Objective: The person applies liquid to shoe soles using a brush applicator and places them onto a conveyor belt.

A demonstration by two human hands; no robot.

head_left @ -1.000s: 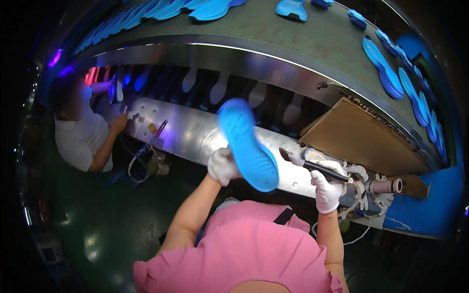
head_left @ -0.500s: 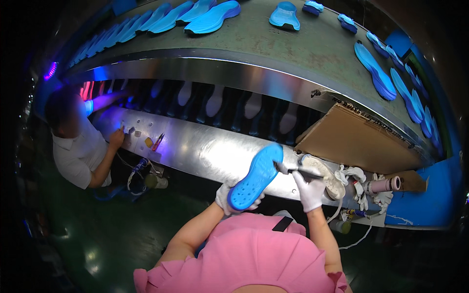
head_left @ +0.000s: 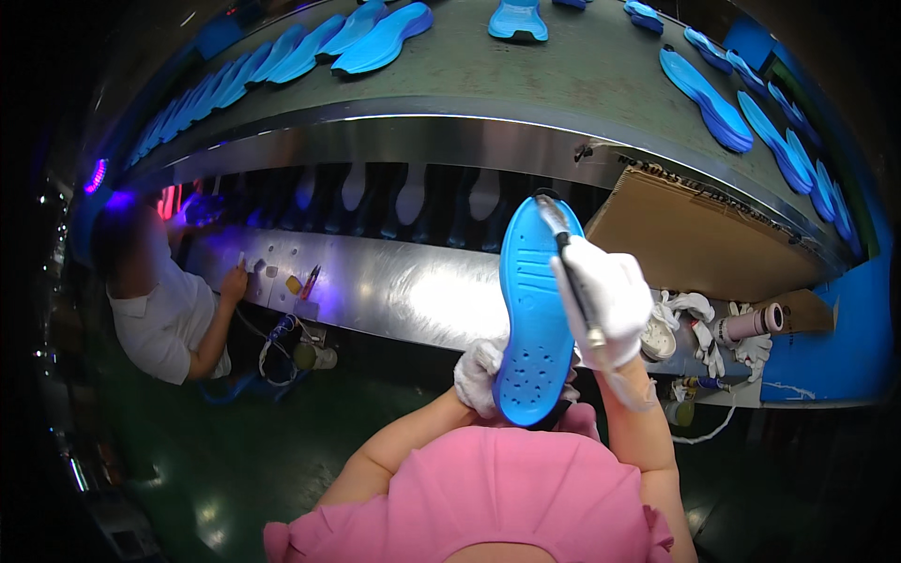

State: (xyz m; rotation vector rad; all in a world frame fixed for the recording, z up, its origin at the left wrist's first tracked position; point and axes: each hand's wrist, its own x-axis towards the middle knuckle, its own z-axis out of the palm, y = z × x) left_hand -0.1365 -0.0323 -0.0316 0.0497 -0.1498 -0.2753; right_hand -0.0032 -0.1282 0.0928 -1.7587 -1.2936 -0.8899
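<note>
In my gloved left hand (head_left: 481,377) is a blue shoe sole (head_left: 533,310), gripped at its heel end and held up nearly upright. The sole has grooves across its upper part and small holes in the heel. My right hand (head_left: 612,298), also in a white glove, is closed round the dark handle of a brush (head_left: 552,218). The brush's bristles meet the toe end of the sole, near a dark patch at the tip. Behind my right hand, a whitish bowl (head_left: 661,340) is partly hidden.
A metal ledge (head_left: 375,281) runs in front of me, with a cardboard sheet (head_left: 694,235), white gloves (head_left: 706,345) and a pink bottle (head_left: 751,324) at right. Blue soles (head_left: 709,98) lie on the green conveyor (head_left: 526,80) beyond. Another person (head_left: 169,310) works at left.
The sole has turned more upright and moved slightly right. My right hand has come from beside the bowl, bringing the brush up onto the sole's toe end.
</note>
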